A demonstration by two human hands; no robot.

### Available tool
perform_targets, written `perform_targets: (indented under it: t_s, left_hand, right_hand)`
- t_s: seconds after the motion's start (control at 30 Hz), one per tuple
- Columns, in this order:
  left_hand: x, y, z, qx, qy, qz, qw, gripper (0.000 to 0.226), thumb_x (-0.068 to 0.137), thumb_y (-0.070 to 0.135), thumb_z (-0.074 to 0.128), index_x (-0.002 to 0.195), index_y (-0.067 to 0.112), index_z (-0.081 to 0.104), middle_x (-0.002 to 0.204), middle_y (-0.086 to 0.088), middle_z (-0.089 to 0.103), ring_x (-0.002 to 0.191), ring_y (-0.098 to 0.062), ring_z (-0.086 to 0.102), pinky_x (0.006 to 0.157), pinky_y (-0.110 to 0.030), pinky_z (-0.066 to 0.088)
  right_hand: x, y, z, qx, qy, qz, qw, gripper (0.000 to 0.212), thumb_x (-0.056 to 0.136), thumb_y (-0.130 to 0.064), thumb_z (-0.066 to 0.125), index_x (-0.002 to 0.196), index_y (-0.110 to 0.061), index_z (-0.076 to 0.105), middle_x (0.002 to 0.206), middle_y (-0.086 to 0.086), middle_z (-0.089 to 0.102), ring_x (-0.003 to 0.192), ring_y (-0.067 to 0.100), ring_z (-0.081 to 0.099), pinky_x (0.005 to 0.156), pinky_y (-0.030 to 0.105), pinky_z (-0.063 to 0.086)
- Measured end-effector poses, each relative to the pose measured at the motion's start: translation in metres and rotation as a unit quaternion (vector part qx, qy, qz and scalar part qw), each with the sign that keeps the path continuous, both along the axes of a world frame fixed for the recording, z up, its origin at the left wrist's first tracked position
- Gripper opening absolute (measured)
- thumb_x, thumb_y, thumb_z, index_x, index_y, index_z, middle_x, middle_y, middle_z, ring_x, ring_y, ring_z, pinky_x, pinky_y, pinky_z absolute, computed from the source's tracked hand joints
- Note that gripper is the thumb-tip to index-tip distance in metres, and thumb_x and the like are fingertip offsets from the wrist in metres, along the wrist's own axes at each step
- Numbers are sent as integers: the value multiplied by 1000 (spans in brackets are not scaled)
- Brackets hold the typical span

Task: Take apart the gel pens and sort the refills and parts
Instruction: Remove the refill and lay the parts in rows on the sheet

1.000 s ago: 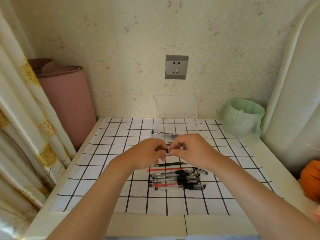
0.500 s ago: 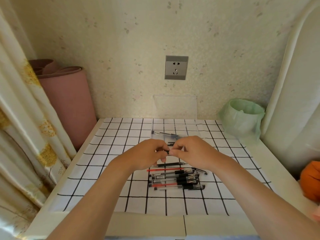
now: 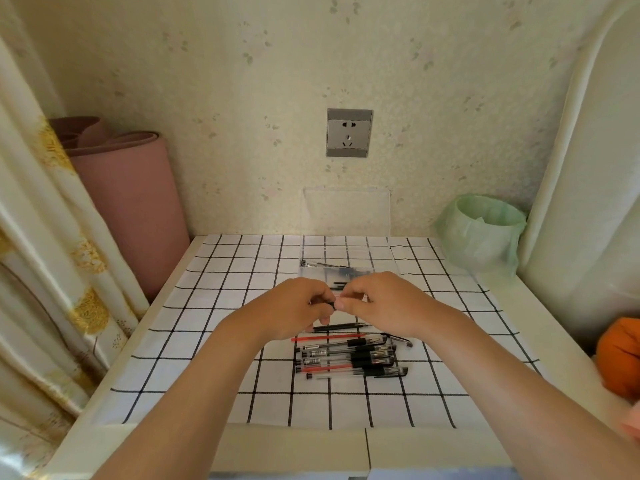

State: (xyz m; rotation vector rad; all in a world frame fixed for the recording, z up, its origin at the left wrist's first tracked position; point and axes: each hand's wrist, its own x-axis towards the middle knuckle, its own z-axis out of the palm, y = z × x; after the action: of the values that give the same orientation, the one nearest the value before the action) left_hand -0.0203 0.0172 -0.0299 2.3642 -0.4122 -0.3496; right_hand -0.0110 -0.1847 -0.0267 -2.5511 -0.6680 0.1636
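Observation:
My left hand [image 3: 291, 308] and my right hand [image 3: 381, 301] meet fingertip to fingertip above the checked table [image 3: 221, 299]. Between them they pinch one gel pen [image 3: 330, 304]; only a short dark bit of it shows. Below the hands lies a pile of gel pens [image 3: 349, 356] with black grips, some with red ink. A loose black refill [image 3: 341, 327] and a red refill [image 3: 325, 338] lie at the pile's far edge. Behind the hands a clear plastic box [image 3: 346, 261] holds pen parts.
The box's clear lid [image 3: 346, 213] leans on the wall. A green-lined bin [image 3: 483, 230] stands at the back right. A pink rolled mat [image 3: 128, 199] and a curtain [image 3: 41, 237] are on the left, an orange object [image 3: 620, 355] at the right edge.
The two hands have stayed together over the pile, shifting only slightly. The pens on the table have not moved.

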Motion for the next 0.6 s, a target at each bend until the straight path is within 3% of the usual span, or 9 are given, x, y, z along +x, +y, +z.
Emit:
perform_targets:
  t_s: [0.13, 0.27, 0.47, 0.6]
  left_hand:
    - [0, 0, 1, 14, -14, 1, 1000, 12, 96, 27, 56, 101, 26, 67, 83, 12, 70, 70, -8, 66, 72, -29, 56]
    - [0, 1, -1, 22, -14, -5, 1000, 12, 97, 28, 55, 99, 28, 67, 82, 14, 70, 71, -7, 67, 76, -34, 58]
    - [1, 1, -3, 30, -17, -7, 999, 19, 101, 30, 48, 95, 30, 66, 81, 14, 69, 67, -6, 64, 70, -28, 53]
    - [1, -1, 0, 33, -40, -9, 999, 17, 99, 29, 52, 96, 28, 68, 80, 14, 69, 68, -11, 62, 72, -32, 53]
  right_hand:
    - [0, 2, 1, 20, -9, -5, 1000, 13, 87, -42, 68, 95, -32, 69, 92, -18, 64, 66, -17, 51, 62, 19, 38]
    - [1, 1, -1, 10, 7, -2, 1000, 17, 91, -43, 64, 99, -30, 71, 91, -16, 64, 66, -7, 52, 62, 19, 38]
    - [3, 0, -3, 6, -7, -15, 1000, 20, 87, -44, 68, 102, -32, 72, 90, -17, 65, 60, -9, 50, 57, 16, 32]
    - [4, -1, -3, 18, 17, -14, 1000, 16, 91, -39, 65, 101, -30, 74, 79, -18, 63, 69, -3, 55, 64, 20, 40]
